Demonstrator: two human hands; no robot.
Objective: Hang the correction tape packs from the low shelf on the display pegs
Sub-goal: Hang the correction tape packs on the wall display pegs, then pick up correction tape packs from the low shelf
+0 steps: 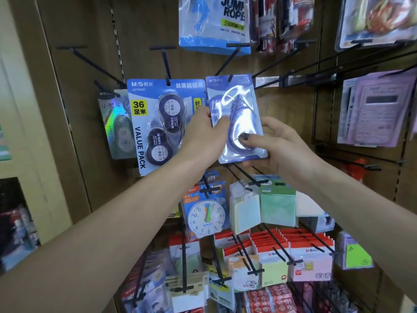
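Correction tape pack (pixel 237 119) on peg (pixel 233 57) (brown pegboard wall (pixel 94 53)), both hands holding.

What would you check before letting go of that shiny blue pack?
1. Peg through the hang hole of the correction tape pack: cannot tell, glare and blur.
2. Left hand holds the pack's left edge: ok.
3. Right hand supports the pack's lower right corner: ok.
4. Pack hangs straight: not ok, slightly tilted.
5. Pack clear of the value pack beside it: cannot tell, the left hand covers the gap.
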